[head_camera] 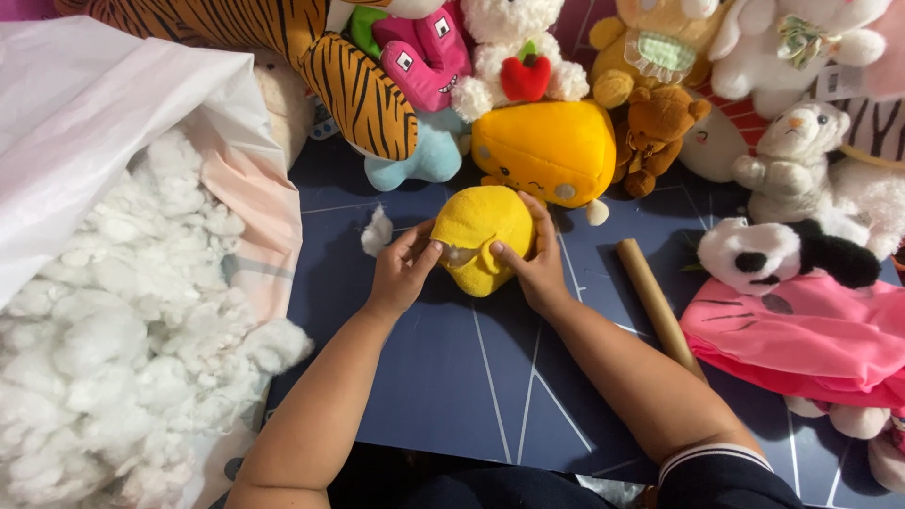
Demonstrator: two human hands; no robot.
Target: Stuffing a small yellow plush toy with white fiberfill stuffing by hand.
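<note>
Had both hands on a small round yellow plush toy (481, 238) near the middle of the dark blue mat (443, 377), toward its far edge. Left hand (401, 271) curled round its left side, right hand (533, 269) round its right, thumbs pressed at an opening showing white stuffing. Loose white fluff tuft (376, 232) just left. Big white bag of stuffing (123, 311) along the left edge, wooden stick (658, 306) off right.

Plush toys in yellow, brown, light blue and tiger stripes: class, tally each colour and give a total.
Yellow: 3 (held toy, cheese-shaped toy, toy with green bib)
Brown: 1 (teddy)
Light blue: 1 (blue plush)
Tiger-striped: 1 (tiger)
Total: 6
</note>
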